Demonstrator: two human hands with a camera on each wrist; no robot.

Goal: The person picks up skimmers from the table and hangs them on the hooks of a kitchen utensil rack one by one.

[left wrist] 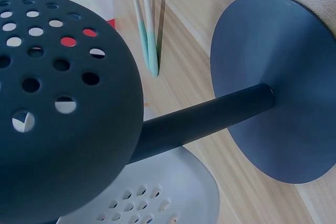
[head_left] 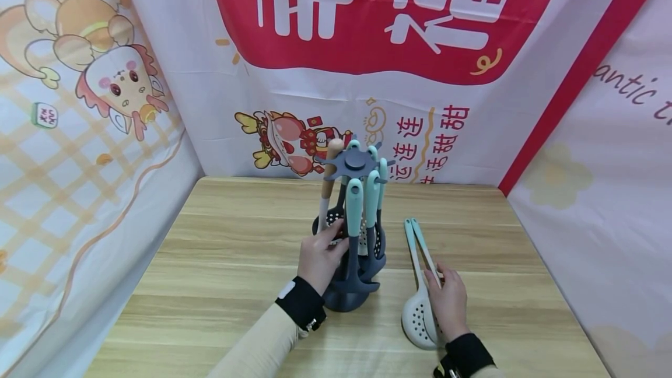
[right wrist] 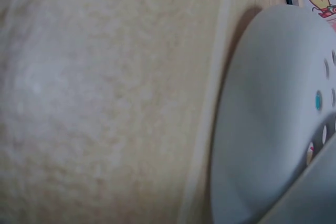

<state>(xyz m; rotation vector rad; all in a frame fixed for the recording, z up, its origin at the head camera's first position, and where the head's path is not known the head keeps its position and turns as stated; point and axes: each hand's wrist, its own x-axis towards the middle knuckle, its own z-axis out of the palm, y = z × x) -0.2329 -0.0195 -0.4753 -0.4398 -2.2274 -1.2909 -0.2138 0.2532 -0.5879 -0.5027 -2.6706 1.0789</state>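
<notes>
A dark utensil rack (head_left: pixel 343 302) with a round base, a central pole (left wrist: pixel 210 119) and a hooked top stands on the table, hung with several mint-handled kitchen utensils. My left hand (head_left: pixel 317 258) reaches in at its left side, fingers curled about the middle of the rack; their exact hold is hidden. Close to the left wrist camera hangs a dark skimmer (left wrist: pixel 63 145). To the right of the rack, my right hand (head_left: pixel 450 302) grips two pale utensils with mint handle ends lying side by side. One is a skimmer (head_left: pixel 415 317); the other's head is partly covered.
A wooden table (head_left: pixel 226 261) spreads out to both sides of the rack. Printed cloth (head_left: pixel 210 104) hangs behind it and at both sides. A utensil with a wooden-ended handle (head_left: pixel 328 185) hangs at the rack's left.
</notes>
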